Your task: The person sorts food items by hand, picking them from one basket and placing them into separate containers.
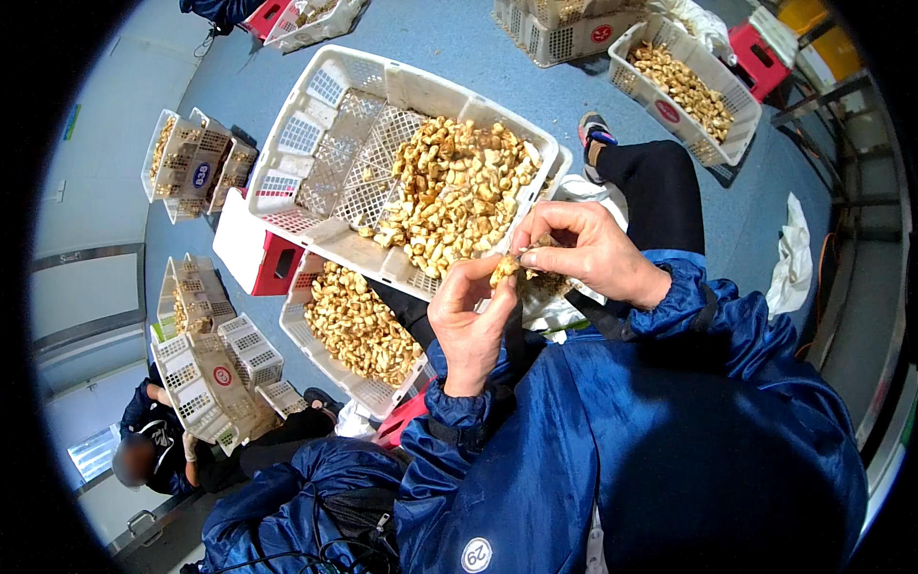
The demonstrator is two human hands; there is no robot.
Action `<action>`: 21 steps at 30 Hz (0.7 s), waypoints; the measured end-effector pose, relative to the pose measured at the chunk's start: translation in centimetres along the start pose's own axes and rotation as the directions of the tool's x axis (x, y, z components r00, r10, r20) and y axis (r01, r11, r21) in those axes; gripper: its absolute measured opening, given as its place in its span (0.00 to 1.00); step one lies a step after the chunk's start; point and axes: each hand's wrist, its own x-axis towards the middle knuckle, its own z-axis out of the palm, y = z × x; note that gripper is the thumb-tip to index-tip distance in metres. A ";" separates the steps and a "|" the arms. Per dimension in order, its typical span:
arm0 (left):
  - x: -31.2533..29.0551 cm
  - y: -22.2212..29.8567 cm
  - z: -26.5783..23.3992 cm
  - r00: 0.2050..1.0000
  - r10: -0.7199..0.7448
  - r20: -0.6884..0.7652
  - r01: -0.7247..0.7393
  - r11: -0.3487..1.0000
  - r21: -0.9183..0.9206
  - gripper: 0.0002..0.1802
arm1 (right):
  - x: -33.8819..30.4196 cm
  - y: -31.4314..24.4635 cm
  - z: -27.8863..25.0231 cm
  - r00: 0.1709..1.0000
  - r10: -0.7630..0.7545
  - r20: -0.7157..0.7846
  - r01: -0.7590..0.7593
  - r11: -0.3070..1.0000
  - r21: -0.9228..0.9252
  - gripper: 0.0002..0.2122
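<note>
Between the thumb and forefinger of my left hand is a small yellow-brown mushroom. My right hand is closed in a pinch against that mushroom; a thin greyish tip shows at its fingertips, too small to name. Both hands meet just past the near right corner of a large white plastic crate. Loose mushrooms like the held one are heaped in the crate's right part, while its left part shows bare mesh with a few bits. Under my right hand lie brownish scraps, partly hidden.
A second crate of mushrooms sits below the large one, beside a red-and-white stool. Another full crate stands at the far right. Stacked crates and a co-worker are at the left. White sacking lies on the blue floor.
</note>
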 end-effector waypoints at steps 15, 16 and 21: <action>0.4 0.7 -0.2 0.896 0.430 0.113 -0.432 0.783 0.447 0.14 | 0.1 0.1 0.1 0.998 -0.061 0.018 0.063 0.978 -0.201 0.02; 0.4 0.7 -0.1 0.876 0.463 0.136 -0.470 0.752 0.462 0.14 | 0.2 0.2 -0.1 0.999 0.035 0.007 -0.034 0.993 -0.116 0.02; 0.5 0.5 -0.3 0.830 0.526 0.187 -0.544 0.687 0.481 0.14 | 0.2 0.4 -0.5 0.984 0.178 -0.022 -0.175 0.981 0.089 0.03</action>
